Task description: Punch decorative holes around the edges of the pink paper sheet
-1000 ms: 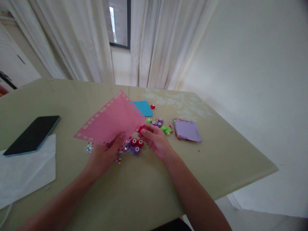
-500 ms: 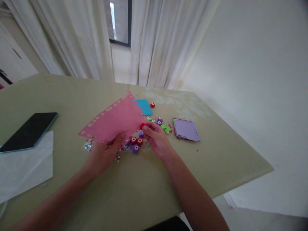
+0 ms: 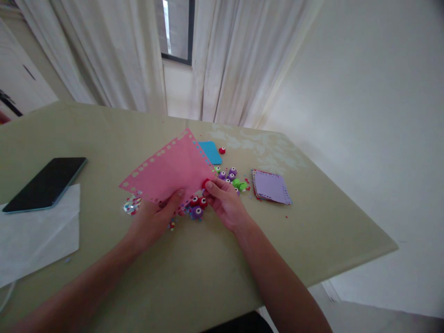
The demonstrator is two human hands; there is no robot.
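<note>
A pink sheet of paper (image 3: 169, 169) with shapes punched along its edges is tilted up above the table. My left hand (image 3: 156, 219) is closed on its lower edge, thumb on top. In my right hand (image 3: 225, 201) a small red craft punch (image 3: 206, 184) is pinched at the sheet's right corner; whether paper sits in its slot cannot be seen. Just below the sheet are red punches (image 3: 198, 201) and a purple punch (image 3: 196, 212). Beyond my right fingers lie more purple punches (image 3: 231, 174) and a green punch (image 3: 239, 185), partly covered.
A blue card (image 3: 211, 152) and a lone red punch (image 3: 222, 150) lie farther back. On the right is a stack of punched paper squares (image 3: 272, 187). Paper confetti (image 3: 132, 205) is scattered near my left hand. A phone (image 3: 45, 185) rests partly on white paper (image 3: 41, 238).
The whole view has shifted slightly. Both hands keep their holds, and the red punch stays at the pink sheet's right corner, with the sheet tilted much as before.
</note>
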